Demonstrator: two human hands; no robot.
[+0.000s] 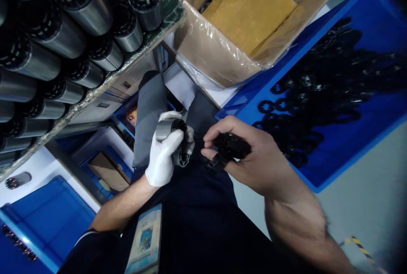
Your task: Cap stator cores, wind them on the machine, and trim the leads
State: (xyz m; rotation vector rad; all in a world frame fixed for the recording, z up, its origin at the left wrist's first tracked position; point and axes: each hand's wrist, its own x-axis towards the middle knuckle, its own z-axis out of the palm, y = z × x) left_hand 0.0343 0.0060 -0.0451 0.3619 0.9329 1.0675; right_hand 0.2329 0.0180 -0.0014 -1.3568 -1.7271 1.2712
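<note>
My left hand, in a white glove, is wrapped round a metal cylinder with a black slotted end, which looks like a motor core. Part of the cylinder and a black ring at its lower side are covered by the glove's fingers. My right hand is bare and closed round several small black plastic parts. Their exact shape is hard to make out against the dark clothing. The two hands are a short way apart above my lap.
Rows of similar metal cylinders stand on a bench at upper left. A plastic-lined cardboard box is ahead. To the right, a blue bin holds many black rings. Another blue bin sits at lower left.
</note>
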